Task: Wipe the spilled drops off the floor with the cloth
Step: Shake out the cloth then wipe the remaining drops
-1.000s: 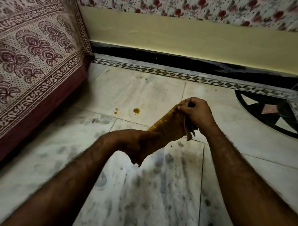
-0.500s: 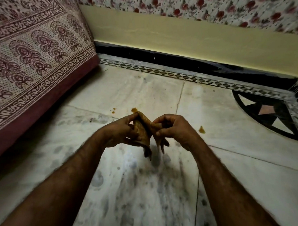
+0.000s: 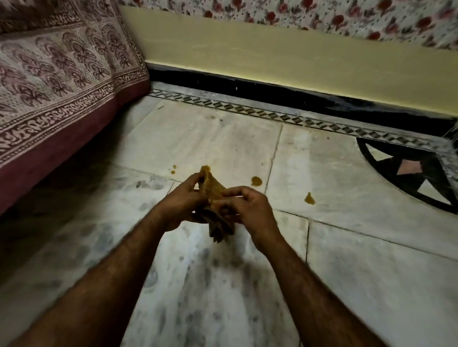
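Cloth now bunched; left hand, right hand hide middle.

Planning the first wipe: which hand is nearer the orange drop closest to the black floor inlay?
Right. The right hand is just left of that drop, apart from it; the left hand is farther left, beyond the cloth both hold.

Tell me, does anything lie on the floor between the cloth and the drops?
Nothing visible does. The left hand and right hand hold the cloth; only bare floor lies between it and the drops.
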Motion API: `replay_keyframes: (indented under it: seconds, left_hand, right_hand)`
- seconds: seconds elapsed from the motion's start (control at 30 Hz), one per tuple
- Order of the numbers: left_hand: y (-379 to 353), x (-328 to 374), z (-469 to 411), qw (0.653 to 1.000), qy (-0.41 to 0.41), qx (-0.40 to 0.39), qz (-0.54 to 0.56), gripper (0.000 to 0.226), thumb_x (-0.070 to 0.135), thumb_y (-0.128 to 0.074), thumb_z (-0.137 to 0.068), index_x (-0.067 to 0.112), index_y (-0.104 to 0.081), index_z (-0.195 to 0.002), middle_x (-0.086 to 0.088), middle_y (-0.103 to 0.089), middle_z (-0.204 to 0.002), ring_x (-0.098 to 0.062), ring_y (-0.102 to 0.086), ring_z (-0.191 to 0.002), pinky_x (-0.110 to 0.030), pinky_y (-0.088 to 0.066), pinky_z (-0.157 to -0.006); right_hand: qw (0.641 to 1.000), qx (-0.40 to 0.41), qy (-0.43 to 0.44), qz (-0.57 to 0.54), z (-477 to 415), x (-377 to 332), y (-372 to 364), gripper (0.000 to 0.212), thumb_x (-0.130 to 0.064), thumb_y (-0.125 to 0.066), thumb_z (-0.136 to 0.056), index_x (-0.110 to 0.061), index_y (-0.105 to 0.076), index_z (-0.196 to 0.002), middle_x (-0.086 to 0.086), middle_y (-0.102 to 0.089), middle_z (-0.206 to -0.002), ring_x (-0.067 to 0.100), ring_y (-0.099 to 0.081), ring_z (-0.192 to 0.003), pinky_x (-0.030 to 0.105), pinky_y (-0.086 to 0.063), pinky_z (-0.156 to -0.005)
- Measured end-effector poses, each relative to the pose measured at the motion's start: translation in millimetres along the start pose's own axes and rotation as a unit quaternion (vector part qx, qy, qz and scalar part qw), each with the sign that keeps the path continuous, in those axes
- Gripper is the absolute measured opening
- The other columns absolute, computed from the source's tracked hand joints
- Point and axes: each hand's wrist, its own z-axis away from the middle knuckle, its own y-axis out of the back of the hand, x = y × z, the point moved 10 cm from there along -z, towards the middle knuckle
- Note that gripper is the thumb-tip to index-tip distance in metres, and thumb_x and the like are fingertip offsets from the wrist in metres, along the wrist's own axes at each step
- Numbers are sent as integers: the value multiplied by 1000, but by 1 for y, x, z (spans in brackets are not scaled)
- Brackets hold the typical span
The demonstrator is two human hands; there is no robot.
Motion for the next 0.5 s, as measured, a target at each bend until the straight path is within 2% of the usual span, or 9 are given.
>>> replay_keyframes:
  seconds: [0.1,0.13,0.17,0.2,0.23,0.3,0.37,0.43,0.5]
  left_hand:
    - [-22,13,3,975,-48,0,-218,83,3,-58,-88,37,-22,-154,-13,-58,-134,-27,-68,-99,-32,-59,-68]
    - [-37,18,5,950,-75,-6,-304,83,9,-59,-88,40,-20,-154,-12,-60,-133,-23,-67,-97,-28,-57,-67]
    - [-56,21,8,933,-97,-19,-346,78,15,-57,-90,42,-19,-153,-10,-63,-128,-20,-69,-92,-26,-57,-66]
    - [-76,21,12,925,-116,-37,-359,72,18,-55,-92,40,-22,-152,-8,-64,-125,-19,-70,-91,-25,-58,-69]
    - [-91,20,15,916,-143,-41,-374,68,18,-56,-92,32,-26,-152,-8,-61,-128,-20,-69,-98,-24,-56,-78]
    - [-113,19,18,889,-190,-38,-416,69,18,-61,-87,12,-32,-149,-15,-52,-139,-28,-57,-121,-31,-46,-102]
    - [-121,7,18,913,-163,-70,-366,74,18,-61,-87,10,-26,-151,-15,-47,-144,-29,-51,-129,-36,-43,-106]
    - [-123,-8,19,956,-113,-106,-249,74,15,-54,-94,16,-16,-157,-9,-37,-155,-22,-43,-139,-34,-39,-112]
    - [-123,-13,18,976,-98,-116,-158,67,10,-46,-99,21,-17,-158,-3,-31,-160,-17,-36,-144,-30,-35,-115]
  right_hand:
    - [993,105,-43,-32,-6,18,26,21,-19,-53,-101,-26,-72,-104,-1,-73,-115,22,-67,-112,42,-54,-99]
    - [988,105,-80,-85,-5,30,23,22,-27,-51,-104,-24,-71,-113,-2,-71,-119,21,-66,-115,38,-54,-97]
    - [973,92,-134,-167,-4,47,15,28,-37,-50,-104,-22,-72,-113,-3,-75,-114,19,-71,-106,33,-58,-85]
    - [946,74,-187,-252,0,61,4,35,-44,-50,-103,-21,-76,-105,-3,-78,-101,18,-76,-91,29,-60,-70]
    - [921,68,-215,-319,1,68,-2,42,-47,-49,-103,-19,-79,-96,1,-79,-93,19,-76,-83,30,-61,-64]
    - [890,68,-211,-399,-5,74,-4,50,-48,-43,-104,-12,-76,-101,11,-74,-104,27,-70,-102,36,-56,-95]
    - [880,78,-220,-414,-9,82,1,48,-50,-42,-104,-10,-69,-103,14,-66,-107,30,-62,-107,41,-40,-114]
    - [862,77,-225,-448,-9,87,-1,44,-53,-52,-99,-13,-70,-96,10,-68,-99,26,-62,-106,41,-43,-110]
    - [872,46,-231,-429,-8,93,-7,43,-53,-59,-95,-13,-73,-103,5,-73,-99,19,-65,-105,36,-51,-92]
